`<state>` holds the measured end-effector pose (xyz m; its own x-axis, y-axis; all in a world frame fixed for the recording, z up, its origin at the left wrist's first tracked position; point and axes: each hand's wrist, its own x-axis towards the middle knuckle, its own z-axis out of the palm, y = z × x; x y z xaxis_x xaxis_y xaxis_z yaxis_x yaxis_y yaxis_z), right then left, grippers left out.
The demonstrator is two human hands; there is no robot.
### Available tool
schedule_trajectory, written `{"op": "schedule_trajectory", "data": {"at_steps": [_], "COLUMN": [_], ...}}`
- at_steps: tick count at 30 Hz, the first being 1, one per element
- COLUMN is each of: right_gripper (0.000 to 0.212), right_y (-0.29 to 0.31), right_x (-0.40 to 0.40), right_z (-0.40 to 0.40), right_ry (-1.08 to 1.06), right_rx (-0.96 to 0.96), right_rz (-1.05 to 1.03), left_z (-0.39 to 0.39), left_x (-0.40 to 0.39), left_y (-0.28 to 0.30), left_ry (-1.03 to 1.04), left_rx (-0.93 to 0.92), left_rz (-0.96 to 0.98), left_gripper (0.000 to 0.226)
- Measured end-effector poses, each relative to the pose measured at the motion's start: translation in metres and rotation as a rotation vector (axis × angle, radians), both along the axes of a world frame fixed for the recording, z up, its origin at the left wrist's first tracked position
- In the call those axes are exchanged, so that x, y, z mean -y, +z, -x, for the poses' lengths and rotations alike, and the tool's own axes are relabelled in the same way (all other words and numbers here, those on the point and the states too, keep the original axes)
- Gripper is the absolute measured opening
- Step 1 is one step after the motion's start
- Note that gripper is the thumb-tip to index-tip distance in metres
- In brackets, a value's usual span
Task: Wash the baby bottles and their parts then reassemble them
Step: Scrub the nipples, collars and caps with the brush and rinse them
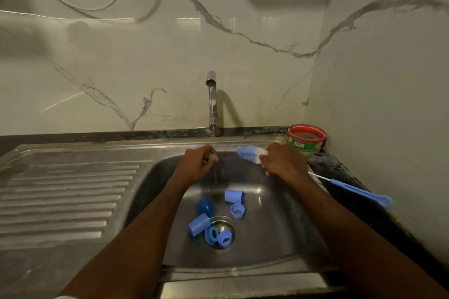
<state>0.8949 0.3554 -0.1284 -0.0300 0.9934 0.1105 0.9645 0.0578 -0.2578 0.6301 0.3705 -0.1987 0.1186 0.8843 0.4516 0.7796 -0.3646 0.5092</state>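
Stainless steel sink (279,245), single basin with ribbed drainboard at its left; tap (211,94) at the back running a thin stream

Blue plastic bottle parts, in the basin around the drain (222,232): two caps, one (233,196) near the middle and one (198,224) at the drain's left edge; one dark blue dome (204,205) between them; three screw rings, two (211,235) (224,236) lying over the drain and one (237,210) just right of it. No bottle body can be made out

Bottle brush (247,153), blue and white bristle head, wire stem, blue loop handle resting out over the dark desk (340,167) at the right. Right hand (283,161) grips it just behind the head, fingers curled round the stem

Left hand (198,162), under the stream, fingers curled about something small and pale; what it is cannot be told

Handling, by judgement: parts light, stiff, slippery when wet; rings best pinched by the rim, caps held round the wall; small pieces over the drain could slip in

Tub (307,138), red rim, green label, in the back corner; its writing is too small to read
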Motion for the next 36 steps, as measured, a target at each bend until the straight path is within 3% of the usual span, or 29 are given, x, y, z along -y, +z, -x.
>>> {"op": "schedule_trajectory", "data": {"at_steps": [1,6,10,17,24,31,36], "right_gripper": [0.028,0.028,0.026,0.031,0.024,0.022,0.025], "right_y": [-0.002,-0.012,-0.013,-0.002,0.003,0.003,0.004], "right_x": [0.003,0.007,0.010,0.029,0.054,0.042,0.041], "right_z": [0.002,0.002,0.004,0.020,0.049,0.067,0.058], "right_ry": [0.014,-0.001,0.024,0.156,0.189,0.129,0.171], "right_rx": [0.017,0.093,0.105,-0.066,0.134,0.206,0.258], "right_rz": [-0.034,-0.208,-0.251,-0.379,-0.285,-0.253,-0.402], "left_z": [-0.005,-0.022,-0.029,-0.033,-0.044,-0.046,-0.029], "left_x": [-0.001,-0.006,-0.009,0.006,0.017,0.027,0.017], "left_y": [0.000,0.008,0.001,0.017,0.015,0.015,0.013], "left_ry": [0.037,0.152,0.161,0.256,0.225,0.134,0.366], "left_rx": [0.065,0.523,0.985,1.211,1.179,0.682,0.795], "left_rz": [0.016,0.096,0.456,0.376,0.382,0.154,0.194], "left_gripper": [0.006,0.020,0.021,0.024,0.015,0.012,0.012]}}
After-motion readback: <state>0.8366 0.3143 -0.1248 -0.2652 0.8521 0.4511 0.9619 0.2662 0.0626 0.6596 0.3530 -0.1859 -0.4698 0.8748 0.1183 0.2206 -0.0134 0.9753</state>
